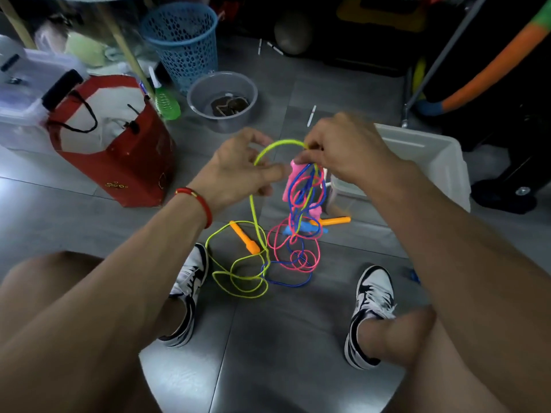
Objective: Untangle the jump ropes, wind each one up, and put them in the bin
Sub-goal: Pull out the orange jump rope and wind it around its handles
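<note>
Three jump ropes hang tangled between my hands above the grey floor. My right hand (340,150) pinches the top of the knot where the blue cord (307,192), the pink cord (280,245) and a pink handle (290,180) bunch together. My left hand (238,171) pinches the yellow-green cord (256,216), which arches over to my right hand and drops into loops on the floor. An orange handle (244,237) lies on those loops; a second orange handle (334,221) and a blue handle (301,229) dangle in the tangle. The white bin (429,153) stands right of my right hand.
A red paper bag (119,156) stands at the left, with clear plastic boxes (21,93) behind it. A grey bowl (222,99) and a blue mesh basket (182,40) are farther back. My two shoes (190,290) flank the ropes on the floor.
</note>
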A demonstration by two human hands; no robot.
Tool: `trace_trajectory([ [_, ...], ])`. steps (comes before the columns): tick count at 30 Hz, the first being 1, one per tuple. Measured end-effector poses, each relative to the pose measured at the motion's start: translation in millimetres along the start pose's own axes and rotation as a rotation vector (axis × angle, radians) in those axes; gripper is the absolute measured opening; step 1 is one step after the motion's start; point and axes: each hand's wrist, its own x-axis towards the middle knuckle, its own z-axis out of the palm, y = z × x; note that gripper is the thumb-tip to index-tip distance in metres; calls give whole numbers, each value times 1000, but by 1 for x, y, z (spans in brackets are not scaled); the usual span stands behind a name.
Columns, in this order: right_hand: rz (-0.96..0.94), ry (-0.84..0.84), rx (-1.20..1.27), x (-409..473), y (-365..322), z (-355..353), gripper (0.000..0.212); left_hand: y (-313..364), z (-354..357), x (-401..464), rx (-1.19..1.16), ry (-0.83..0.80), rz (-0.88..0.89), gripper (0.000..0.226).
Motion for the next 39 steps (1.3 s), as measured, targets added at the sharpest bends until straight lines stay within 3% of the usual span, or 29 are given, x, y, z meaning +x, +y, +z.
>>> trace_trajectory([
  [4, -124, -59, -49, -7, -6, 7, 33, -4, 5, 5, 385, -44, 262, 37],
  [6, -124, -86, -52, -7, 0, 17, 34, -5, 6, 5, 444, 6, 381, 39],
  [11, 119, -203, -22, -15, 51, 46, 31, 12, -16, -5, -217, 185, 354, 32],
  [14, 218, -243, 1, -19, 62, 57, 29, 5, -39, -8, -247, 276, 330, 35],
  [16, 219, -227, 7, -16, 58, 55, 27, -10, -49, -5, 51, 217, 182, 27],
  [19, 172, -158, 8, -12, 49, 42, 31, -26, -44, -5, 761, -81, -199, 14],
  [22, 43, -163, 44, -11, 35, 24, 33, -36, -27, -11, 1131, -226, -366, 39],
  [24, -39, -195, 81, -13, 25, 15, 37, -39, -20, -10, 1064, -180, -281, 63],
  [27, -122, -252, 60, -15, 8, 12, 42, -31, 2, -5, 641, -161, 27, 87],
  [29, -161, -273, 22, -15, 1, 14, 40, -25, 17, -1, 563, -179, 136, 68],
  [31, -189, -250, -15, -16, -1, 18, 44, -23, 21, 1, 684, -156, 241, 29],
  [33, -170, -235, -7, -16, 4, 24, 48, -22, 18, 0, 667, -85, 347, 27],
  [36, -37, -303, 5, -16, 22, 44, 37, -9, 11, -6, 572, 19, 474, 27],
  [39, 131, -426, 25, -23, 52, 72, 32, 3, -5, -12, 248, 241, 469, 28],
])
